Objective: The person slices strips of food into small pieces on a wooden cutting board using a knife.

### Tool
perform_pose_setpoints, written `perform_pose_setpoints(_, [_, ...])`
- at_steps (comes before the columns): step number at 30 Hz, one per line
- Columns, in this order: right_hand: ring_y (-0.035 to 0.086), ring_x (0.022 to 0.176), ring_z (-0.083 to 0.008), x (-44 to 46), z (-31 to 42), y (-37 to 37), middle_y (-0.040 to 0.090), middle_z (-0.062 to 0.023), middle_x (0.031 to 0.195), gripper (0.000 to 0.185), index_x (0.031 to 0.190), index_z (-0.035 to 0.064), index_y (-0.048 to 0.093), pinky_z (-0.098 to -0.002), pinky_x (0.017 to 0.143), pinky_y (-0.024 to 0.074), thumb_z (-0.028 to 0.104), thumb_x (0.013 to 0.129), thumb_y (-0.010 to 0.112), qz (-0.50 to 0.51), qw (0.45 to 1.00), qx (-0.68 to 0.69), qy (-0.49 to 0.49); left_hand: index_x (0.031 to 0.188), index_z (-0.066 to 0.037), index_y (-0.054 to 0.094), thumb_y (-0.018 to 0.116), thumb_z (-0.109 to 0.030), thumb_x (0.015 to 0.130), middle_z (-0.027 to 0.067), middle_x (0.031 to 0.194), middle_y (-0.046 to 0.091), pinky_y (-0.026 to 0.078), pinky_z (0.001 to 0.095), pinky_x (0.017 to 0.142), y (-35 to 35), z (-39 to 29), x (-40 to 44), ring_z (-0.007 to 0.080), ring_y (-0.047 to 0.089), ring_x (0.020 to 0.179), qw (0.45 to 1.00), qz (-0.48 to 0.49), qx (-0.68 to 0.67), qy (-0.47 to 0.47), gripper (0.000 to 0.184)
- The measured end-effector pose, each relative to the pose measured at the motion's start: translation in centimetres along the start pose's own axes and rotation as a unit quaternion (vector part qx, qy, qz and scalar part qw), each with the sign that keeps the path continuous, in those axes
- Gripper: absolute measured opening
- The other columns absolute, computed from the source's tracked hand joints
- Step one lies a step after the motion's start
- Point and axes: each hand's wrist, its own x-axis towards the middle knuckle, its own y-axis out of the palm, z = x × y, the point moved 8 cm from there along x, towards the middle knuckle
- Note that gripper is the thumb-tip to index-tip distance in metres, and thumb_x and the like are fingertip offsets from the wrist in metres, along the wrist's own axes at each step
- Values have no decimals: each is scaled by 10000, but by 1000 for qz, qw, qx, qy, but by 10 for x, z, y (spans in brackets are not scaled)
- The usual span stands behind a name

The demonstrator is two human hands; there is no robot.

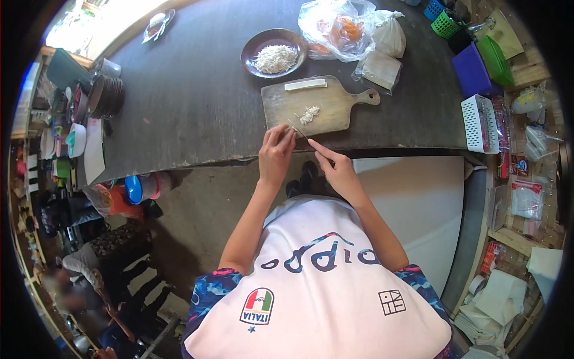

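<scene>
Seen from the head view: grips one thin, dark-bladed knife [300, 131] in the right hand [339, 172], fingers closed round it. Curls the fingers of the left hand [275, 157] nearly together beside the blade, over the near edge of one paddle-shaped wooden board [278, 107] (cannot tell what, if anything, is pinched there). Looks well advanced with the cutting, to judge by one large heap of white shreds [275, 59] on one round brown plate [247, 57], beyond the board. Shows less done on the board itself: one small pile of pale slivers [308, 115], plus one uncut white strip [305, 85] near the far edge. Cannot count single shreds.
</scene>
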Motion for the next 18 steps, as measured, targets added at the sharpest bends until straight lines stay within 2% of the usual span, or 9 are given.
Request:
perform_pose_setpoints(2, [681,839,-484,-9,10,-6,716,-306,1082,391,1510,284,682,-437,804,566,282,1121,641,-19,999,-28,-24,1156,-25,831,819,-40,944,85,1237,738,610,421,922,1,3,-2,295,717,1112,1000,-4,-8,-5,212])
perform_pose_setpoints(5, [679,717,-307,-12,3,-4,770,-251,1207,407,1531,266,668,-393,785,568,252,1125,644,-35,995,-56,-72,1151,-22,830,817,-31,943,88,1233,730,607,424,918,2,4,-2,296,715,1108,1000,-9,-14,1,209])
perform_pose_setpoints(8, [698,775,-423,-14,8,-6,733,-280,1197,406,1526,280,670,-424,813,575,261,1122,642,-21,996,-77,-37,1142,-19,828,816,-24,941,86,1227,728,603,426,911,1,5,-1,295,711,1107,1000,-5,-19,-4,201])
perform_pose_setpoints(11, [701,882,-484,-15,17,-10,720,-280,962,394,1511,334,680,-468,816,567,290,1122,633,-16,995,-97,-29,1136,-18,828,817,-20,936,84,1222,726,600,428,905,1,4,-1,294,709,1105,1000,-3,-17,-3,200])
perform_pose_setpoints(14, [706,896,-484,-10,22,-12,719,-291,990,395,1511,340,679,-475,829,570,290,1122,633,16,992,-125,6,1110,-11,817,805,-37,940,77,1201,726,606,438,891,-1,3,2,301,708,1103,1000,-4,-20,-9,172])
perform_pose_setpoints(18, [712,974,-494,5,3,0,726,-302,1086,391,1515,313,677,-461,868,579,296,1128,629,-5,997,-67,-35,1115,-11,817,803,-37,940,76,1198,730,603,433,903,0,4,2,299,709,1103,999,-9,-36,-8,177])
